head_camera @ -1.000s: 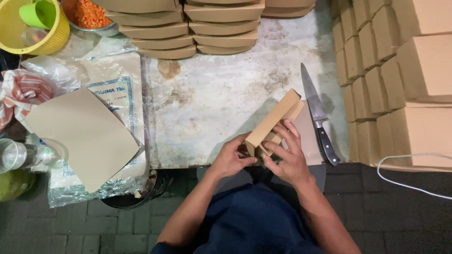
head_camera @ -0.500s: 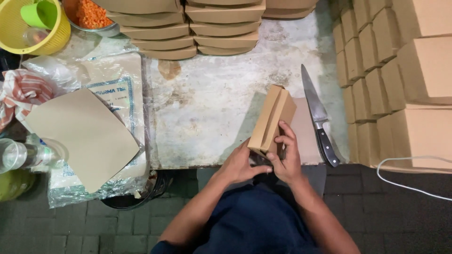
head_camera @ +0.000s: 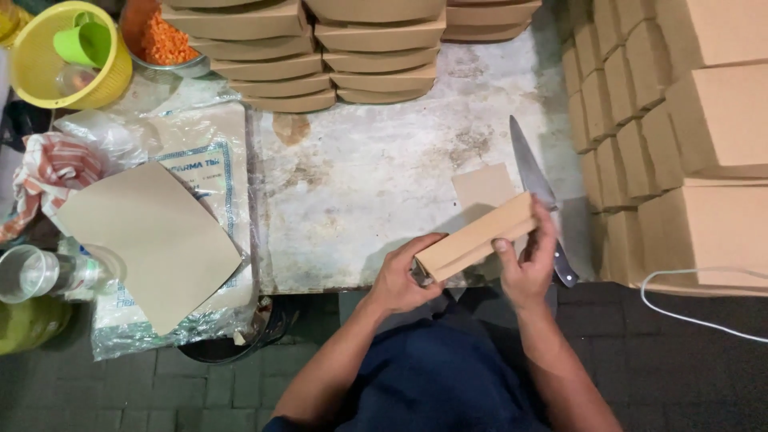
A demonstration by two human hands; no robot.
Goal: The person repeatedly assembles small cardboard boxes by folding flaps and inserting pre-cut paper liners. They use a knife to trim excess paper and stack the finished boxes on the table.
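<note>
- Far left: we see a yellow basin (head_camera: 40, 76) with a green cup (head_camera: 84, 42) inside, a striped cloth (head_camera: 50, 172) below it, and a clear glass (head_camera: 32, 274) at the edge.
- A metal bowl of orange grated food (head_camera: 164, 40) sits beside the basin.
- A brown paper sheet (head_camera: 148, 240) lies on a plastic sack (head_camera: 212, 152) that overhangs the table edge.
- The worn, stained white tabletop (head_camera: 376, 176) has stacks of flat brown boxes (head_camera: 320, 52) along the far side.
- Floor below is dark paving brick (head_camera: 192, 392).
- Our left hand (head_camera: 400, 280) has fingers wrapped on the lower end of a folded brown cardboard box (head_camera: 476, 238), held tilted above the table's near edge.
- Our right hand (head_camera: 528, 264) has fingers closed around the box's upper side, thumb on its face.
- A kitchen knife (head_camera: 534, 186) lies just past the box, blade pointing away.
- Right: rows of assembled brown boxes (head_camera: 704, 120), with a white cable (head_camera: 704, 316) on the floor.
</note>
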